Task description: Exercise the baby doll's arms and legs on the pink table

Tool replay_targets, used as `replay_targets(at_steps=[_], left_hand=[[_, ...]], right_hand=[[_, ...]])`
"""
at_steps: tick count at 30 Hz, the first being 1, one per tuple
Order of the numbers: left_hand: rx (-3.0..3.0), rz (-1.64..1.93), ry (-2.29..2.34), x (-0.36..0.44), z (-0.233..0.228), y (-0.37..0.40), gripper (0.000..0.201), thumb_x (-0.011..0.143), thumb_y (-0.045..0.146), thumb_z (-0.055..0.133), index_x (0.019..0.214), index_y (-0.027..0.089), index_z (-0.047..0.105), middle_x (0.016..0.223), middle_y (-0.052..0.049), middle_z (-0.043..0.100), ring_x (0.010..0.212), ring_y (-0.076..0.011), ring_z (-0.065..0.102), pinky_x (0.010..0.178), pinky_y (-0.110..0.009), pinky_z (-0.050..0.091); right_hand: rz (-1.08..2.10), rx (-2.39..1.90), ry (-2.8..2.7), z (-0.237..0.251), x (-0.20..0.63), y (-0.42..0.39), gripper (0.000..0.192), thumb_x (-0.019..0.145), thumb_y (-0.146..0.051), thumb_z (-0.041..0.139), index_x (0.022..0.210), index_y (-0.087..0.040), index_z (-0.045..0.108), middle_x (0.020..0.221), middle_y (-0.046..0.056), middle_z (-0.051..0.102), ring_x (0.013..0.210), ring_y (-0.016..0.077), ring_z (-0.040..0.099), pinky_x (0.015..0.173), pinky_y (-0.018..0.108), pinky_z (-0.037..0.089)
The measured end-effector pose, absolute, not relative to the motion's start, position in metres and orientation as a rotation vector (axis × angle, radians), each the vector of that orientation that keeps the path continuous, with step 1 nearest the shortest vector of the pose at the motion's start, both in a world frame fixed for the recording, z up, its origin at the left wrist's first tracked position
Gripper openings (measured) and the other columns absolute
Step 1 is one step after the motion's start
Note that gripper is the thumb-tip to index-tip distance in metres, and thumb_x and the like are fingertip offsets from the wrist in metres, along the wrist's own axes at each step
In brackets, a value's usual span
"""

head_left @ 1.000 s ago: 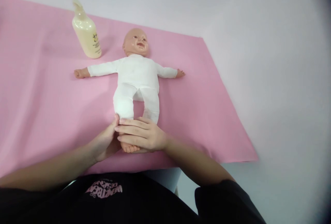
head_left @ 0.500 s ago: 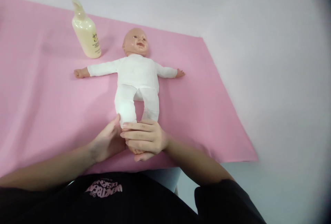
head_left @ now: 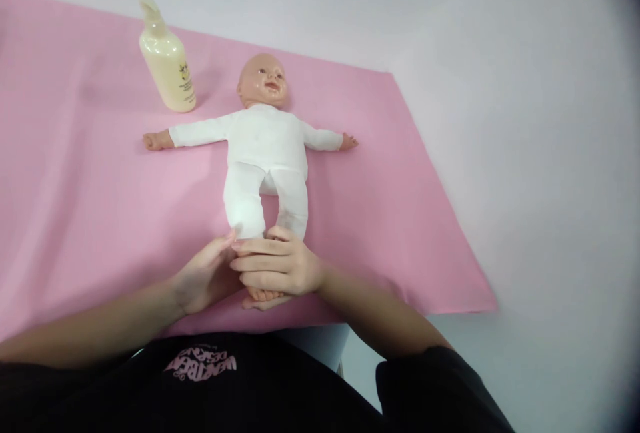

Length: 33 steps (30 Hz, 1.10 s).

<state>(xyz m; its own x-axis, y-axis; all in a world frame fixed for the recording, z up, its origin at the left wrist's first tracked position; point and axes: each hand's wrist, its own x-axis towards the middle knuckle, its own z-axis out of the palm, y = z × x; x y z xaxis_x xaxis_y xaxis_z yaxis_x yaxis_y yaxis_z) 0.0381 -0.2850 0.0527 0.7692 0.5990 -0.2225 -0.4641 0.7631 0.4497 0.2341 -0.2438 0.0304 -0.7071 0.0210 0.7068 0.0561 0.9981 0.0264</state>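
A baby doll [head_left: 265, 146] in a white suit lies on its back on a pink cloth [head_left: 90, 199], arms spread, head away from me. Both my hands close around the foot of its leg on my left, at the near end. My left hand [head_left: 207, 276] cups that foot from the left side. My right hand [head_left: 277, 265] wraps over it from the right, fingers curled across the top. Bare toes peek out below my right hand. The doll's other foot is hidden behind my right hand.
A cream lotion bottle [head_left: 167, 63] with a pump top stands on the cloth behind the doll's outstretched arm on my left. The cloth's right edge and near edge drop off to a white surface [head_left: 525, 153]. My black shirt fills the bottom.
My right hand has shifted slightly over the doll's foot, first toward me, then back up. The left thumb has dropped a little lower. The doll and bottle have not moved.
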Motion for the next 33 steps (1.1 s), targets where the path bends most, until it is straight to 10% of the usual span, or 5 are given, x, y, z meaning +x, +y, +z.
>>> replay_targets(at_steps=[8,18,33], left_hand=[[0.433,0.547,0.394,0.033,0.045,-0.287,0.052,0.100,0.055,0.056,0.131,0.015,0.066,0.123,-0.013,0.074,0.122,-0.0287,0.065,0.101,-0.039,0.050],[0.556,0.589,0.513,0.036,0.062,-0.287,0.041,0.092,0.044,0.072,0.119,0.014,0.071,0.099,-0.009,0.078,0.096,-0.0255,0.075,0.086,-0.033,0.056],[0.543,0.579,0.430,0.032,0.052,-0.287,0.050,0.091,0.051,0.072,0.124,0.012,0.071,0.088,-0.011,0.078,0.082,-0.0239,0.076,0.083,-0.035,0.059]], right_hand=[[-0.123,-0.022,-2.166,0.031,0.226,-0.244,0.030,0.093,-0.050,0.070,0.084,-0.022,0.076,0.107,0.003,0.080,0.119,0.0202,0.072,0.072,0.031,0.052],[-0.074,0.009,-2.391,0.028,0.230,-0.241,0.057,0.095,-0.069,0.057,0.116,-0.021,0.077,0.128,0.009,0.076,0.134,0.0255,0.064,0.083,0.034,0.057],[-0.168,-0.087,-2.258,0.035,0.231,-0.244,0.032,0.100,-0.047,0.062,0.113,-0.022,0.078,0.125,0.005,0.078,0.134,0.0198,0.065,0.089,0.029,0.059]])
